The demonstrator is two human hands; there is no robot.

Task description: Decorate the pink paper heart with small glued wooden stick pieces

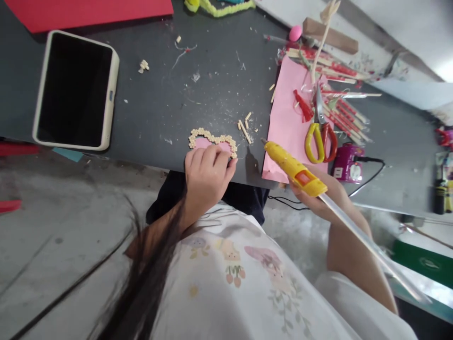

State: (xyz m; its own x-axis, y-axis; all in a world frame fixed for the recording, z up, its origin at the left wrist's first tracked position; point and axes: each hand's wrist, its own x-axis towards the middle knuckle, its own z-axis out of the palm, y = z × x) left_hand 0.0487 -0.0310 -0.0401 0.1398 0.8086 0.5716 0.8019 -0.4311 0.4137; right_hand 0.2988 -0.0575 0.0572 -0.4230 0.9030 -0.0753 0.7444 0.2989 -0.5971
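My left hand (208, 171) is closed over a pink piece (203, 142) at the table's near edge, its fingers bent together and pressing on it. Small pale stick bits (225, 139) line the upper rim of that piece in a two-lobed curve; its lower part is hidden under my hand. In my right hand (323, 193) is a yellow hot glue gun (288, 160), its nozzle pointing left over the table, apart from the pink piece. A long clear glue stick (371, 245) trails out of its back end. Several loose cut stick pieces (244, 131) lie between the nozzle and the pink piece.
Scissors (320, 130) with yellow and red handles lie on pink paper (283, 123) at right. Bundled red-wrapped sticks (348, 120) and a purple power adapter (348, 163) are beyond. A black-screened tablet-like device (75, 89) rests at left, near red sheet material (95, 13).
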